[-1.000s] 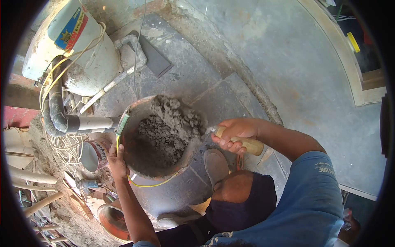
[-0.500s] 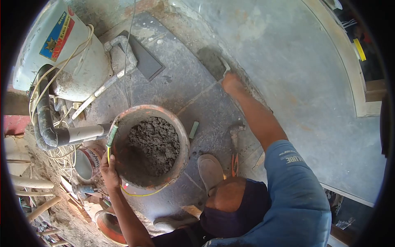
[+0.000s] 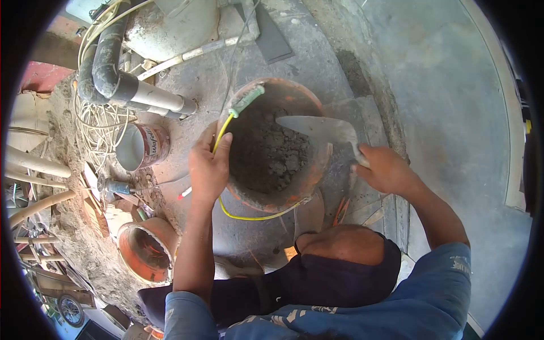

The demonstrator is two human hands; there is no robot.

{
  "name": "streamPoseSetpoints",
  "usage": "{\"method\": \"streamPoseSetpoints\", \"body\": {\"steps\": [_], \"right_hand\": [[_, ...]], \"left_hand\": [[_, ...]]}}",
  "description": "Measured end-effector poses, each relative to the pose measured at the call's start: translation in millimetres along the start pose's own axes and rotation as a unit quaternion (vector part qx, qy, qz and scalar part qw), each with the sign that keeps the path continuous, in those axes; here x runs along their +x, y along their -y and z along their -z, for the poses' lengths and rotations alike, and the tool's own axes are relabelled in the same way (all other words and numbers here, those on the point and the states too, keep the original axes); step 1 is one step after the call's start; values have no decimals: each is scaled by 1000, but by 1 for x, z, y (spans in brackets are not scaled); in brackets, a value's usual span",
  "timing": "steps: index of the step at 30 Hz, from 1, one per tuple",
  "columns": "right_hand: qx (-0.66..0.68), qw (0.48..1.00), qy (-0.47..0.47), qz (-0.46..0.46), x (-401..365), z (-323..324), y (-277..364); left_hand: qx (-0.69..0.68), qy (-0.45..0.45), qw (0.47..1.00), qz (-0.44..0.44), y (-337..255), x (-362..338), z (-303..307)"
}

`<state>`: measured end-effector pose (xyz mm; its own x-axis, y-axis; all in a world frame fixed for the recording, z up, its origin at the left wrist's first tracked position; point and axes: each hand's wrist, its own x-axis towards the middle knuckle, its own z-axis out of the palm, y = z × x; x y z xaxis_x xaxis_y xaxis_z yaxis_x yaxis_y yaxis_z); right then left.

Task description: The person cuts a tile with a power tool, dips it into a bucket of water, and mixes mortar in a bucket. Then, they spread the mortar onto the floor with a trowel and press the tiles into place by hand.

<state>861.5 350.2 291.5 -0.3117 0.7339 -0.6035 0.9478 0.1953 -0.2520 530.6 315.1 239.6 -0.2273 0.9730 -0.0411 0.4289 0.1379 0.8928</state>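
An orange bucket (image 3: 317, 170) holding grey mortar (image 3: 269, 156) stands on the stone floor in front of me. My left hand (image 3: 208, 169) grips the bucket's near left rim, beside a yellow cord with a green handle (image 3: 245, 102). My right hand (image 3: 384, 168) holds a trowel; its flat metal blade (image 3: 317, 129) lies over the bucket's right side, above the mortar. My knee in dark cloth and blue sleeve fill the lower part of the view.
A grey pipe (image 3: 122, 79) and coiled cable (image 3: 99, 122) lie at upper left, with a tin can (image 3: 141, 146) beside them. A second orange bucket (image 3: 146, 251) sits at lower left among sticks and rubble. Grey concrete floor (image 3: 453, 102) spreads to the right.
My right hand came back from the far floor edge and now holds the trowel over the bucket. The view shifted, so the bucket sits higher and more central. My left hand stays on the rim.
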Motion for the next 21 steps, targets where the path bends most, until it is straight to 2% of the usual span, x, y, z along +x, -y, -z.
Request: {"method": "streamPoseSetpoints", "body": {"steps": [1, 2, 3, 4, 5, 7, 9, 11, 13, 14, 16, 18, 20, 21], "right_hand": [[-13, 1000, -15, 13, 17, -16, 2], [17, 1000, -5, -11, 39, -30, 5], [48, 998, 4, -35, 60, -43, 10], [19, 998, 55, -2, 76, -57, 20], [-10, 994, 107, 31, 85, -67, 29], [3, 991, 131, 37, 68, -85, 41], [7, 990, 138, 42, 49, -93, 43], [22, 979, 125, 160, 33, -95, 34], [4, 976, 162, 146, 23, -55, 50], [13, 985, 110, 130, 37, -76, 32], [31, 988, 108, 103, 67, -89, 20], [50, 991, 99, 72, 65, -92, 24], [180, 952, 248, -20, 53, -79, 58], [182, 950, 255, -18, 48, -79, 65]], "left_hand": [[13, 1, 1000, -11, -4, -4, -4], [13, 2, 1000, -11, -4, -8, -8], [32, -8, 997, -66, -2, -11, -14], [50, -18, 991, -120, -1, -12, -17], [50, -16, 991, -122, -3, -10, -16], [27, 25, 997, -66, -8, -10, -10], [3, 7, 999, -48, -4, -12, -9], [29, 3, 998, -56, -2, -13, -9], [37, -2, 997, -67, -2, -16, -11], [48, -7, 996, -81, -2, -16, -12], [30, -10, 997, -70, -6, -16, -15], [9, -9, 998, -67, -11, -20, -19], [7, -33, 999, -11, -13, -21, -19], [11, -31, 999, -5, -11, -24, -19]]}}
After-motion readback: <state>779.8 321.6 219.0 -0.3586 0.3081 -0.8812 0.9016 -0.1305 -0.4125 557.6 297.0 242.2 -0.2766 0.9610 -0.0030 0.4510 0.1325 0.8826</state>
